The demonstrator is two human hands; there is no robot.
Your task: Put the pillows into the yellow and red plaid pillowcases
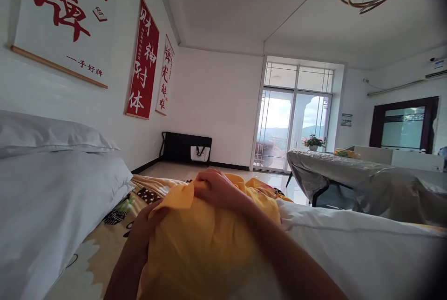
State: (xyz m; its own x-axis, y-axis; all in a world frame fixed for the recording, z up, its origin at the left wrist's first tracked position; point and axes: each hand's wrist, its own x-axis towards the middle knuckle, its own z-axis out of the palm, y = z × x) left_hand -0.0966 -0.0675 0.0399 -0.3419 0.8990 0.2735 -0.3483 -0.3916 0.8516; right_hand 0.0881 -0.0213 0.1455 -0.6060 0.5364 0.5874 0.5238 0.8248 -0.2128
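The bed (98,249) fills the lower view, carrying a patterned sheet with cartoon prints along its left edge, where two white pillows (52,174) are stacked against the wall. A white duvet (366,249) lies across the bed's right side. Beyond the foot edge stands a covered table (349,170) draped in grey plastic, with a potted plant (313,142) near its far end and glass balcony doors (293,123) behind.

A yellow cloth (195,249), bulging as if stuffed, sits in the middle of the bed close to the person. The right hand (216,188) lies on its top edge with the grip closed over a bunched fold. The left hand (146,221) presses against the cloth's left side; its fingers are hidden behind the fabric, so the grip cannot be told.

The hold looks uneven: only a small pinch of fabric is taken at the top, and it could slip free if pulled hard. The loose yellow folds toward the foot edge may drag the sheet or snag under the duvet.
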